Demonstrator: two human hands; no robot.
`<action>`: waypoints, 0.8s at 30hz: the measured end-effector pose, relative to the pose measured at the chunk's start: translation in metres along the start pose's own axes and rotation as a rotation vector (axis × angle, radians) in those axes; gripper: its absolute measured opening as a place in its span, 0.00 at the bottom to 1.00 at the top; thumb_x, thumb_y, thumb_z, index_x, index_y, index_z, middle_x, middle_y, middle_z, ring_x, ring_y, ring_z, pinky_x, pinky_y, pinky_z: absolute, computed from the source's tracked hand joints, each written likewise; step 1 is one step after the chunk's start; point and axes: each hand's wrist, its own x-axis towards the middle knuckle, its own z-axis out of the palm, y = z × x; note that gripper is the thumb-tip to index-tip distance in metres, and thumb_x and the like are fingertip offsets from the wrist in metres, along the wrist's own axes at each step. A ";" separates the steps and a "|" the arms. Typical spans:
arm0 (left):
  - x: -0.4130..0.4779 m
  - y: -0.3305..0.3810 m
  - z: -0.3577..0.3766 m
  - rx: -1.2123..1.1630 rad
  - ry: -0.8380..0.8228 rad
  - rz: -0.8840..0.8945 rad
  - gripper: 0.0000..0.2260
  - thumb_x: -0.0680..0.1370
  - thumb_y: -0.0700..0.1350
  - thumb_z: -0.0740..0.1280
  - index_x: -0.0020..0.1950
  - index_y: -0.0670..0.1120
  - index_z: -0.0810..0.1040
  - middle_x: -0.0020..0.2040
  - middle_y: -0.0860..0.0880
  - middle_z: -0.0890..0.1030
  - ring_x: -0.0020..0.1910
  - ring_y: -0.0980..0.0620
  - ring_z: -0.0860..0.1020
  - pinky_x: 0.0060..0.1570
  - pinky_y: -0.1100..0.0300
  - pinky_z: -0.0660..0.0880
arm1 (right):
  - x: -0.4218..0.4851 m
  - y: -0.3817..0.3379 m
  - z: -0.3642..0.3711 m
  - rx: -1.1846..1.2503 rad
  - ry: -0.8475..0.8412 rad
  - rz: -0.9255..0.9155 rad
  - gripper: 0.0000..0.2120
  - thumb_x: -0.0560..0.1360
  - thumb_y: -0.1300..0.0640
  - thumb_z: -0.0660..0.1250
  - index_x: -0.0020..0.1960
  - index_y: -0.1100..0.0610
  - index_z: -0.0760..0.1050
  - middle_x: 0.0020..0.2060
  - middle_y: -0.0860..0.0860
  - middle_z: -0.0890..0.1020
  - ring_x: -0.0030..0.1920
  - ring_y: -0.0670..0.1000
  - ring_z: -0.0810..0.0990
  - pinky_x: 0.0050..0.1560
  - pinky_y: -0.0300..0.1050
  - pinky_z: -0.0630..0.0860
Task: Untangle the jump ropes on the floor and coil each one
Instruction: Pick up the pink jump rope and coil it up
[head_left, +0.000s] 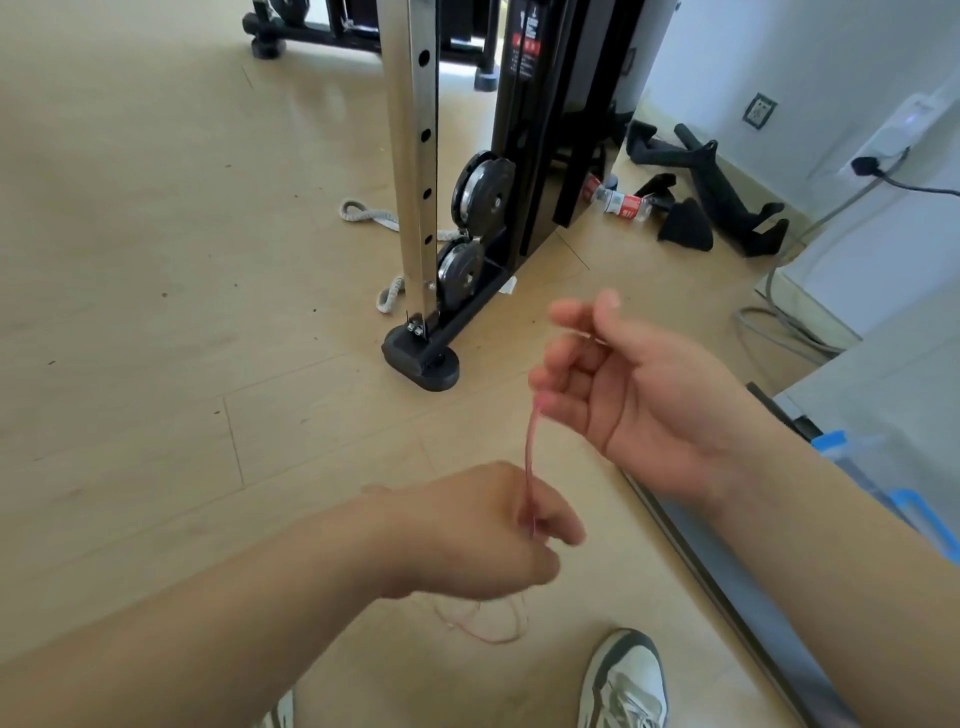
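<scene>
My left hand (483, 530) was fisted on the thin pink plastic jump rope (532, 457), with slack loops dangling under the fist, above the pale wooden floor (156, 364) near my white trainer (623, 680). From there the cord ran taut, up and away, to my farther right hand (623, 384), whose curled fingers hooked it. Beyond stood the black-and-steel cable machine (415, 156).

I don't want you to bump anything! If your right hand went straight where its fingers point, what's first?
Likely the gym machine's black foot. The right hand, holding the pink rope, points left at it, though the hand looks higher than the floor and may pass over.
</scene>
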 end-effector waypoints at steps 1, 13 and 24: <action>0.000 -0.001 0.003 0.131 0.038 -0.003 0.08 0.81 0.46 0.64 0.56 0.53 0.83 0.50 0.56 0.84 0.53 0.55 0.82 0.56 0.59 0.79 | 0.003 -0.002 -0.001 0.086 0.029 -0.006 0.22 0.86 0.45 0.52 0.58 0.61 0.77 0.41 0.57 0.85 0.43 0.55 0.87 0.41 0.47 0.85; -0.010 0.019 -0.047 -0.845 0.753 0.159 0.11 0.88 0.42 0.56 0.59 0.40 0.76 0.41 0.39 0.87 0.40 0.42 0.88 0.43 0.47 0.86 | -0.008 0.012 -0.050 -0.651 -0.517 0.462 0.28 0.77 0.36 0.66 0.59 0.60 0.82 0.47 0.61 0.85 0.52 0.60 0.84 0.63 0.59 0.77; -0.008 0.027 -0.038 -1.307 0.524 0.193 0.12 0.88 0.42 0.56 0.61 0.35 0.75 0.46 0.37 0.87 0.44 0.44 0.88 0.40 0.55 0.85 | 0.002 0.053 0.001 -0.910 -0.294 0.234 0.10 0.79 0.48 0.71 0.60 0.42 0.79 0.60 0.43 0.81 0.57 0.41 0.80 0.62 0.44 0.78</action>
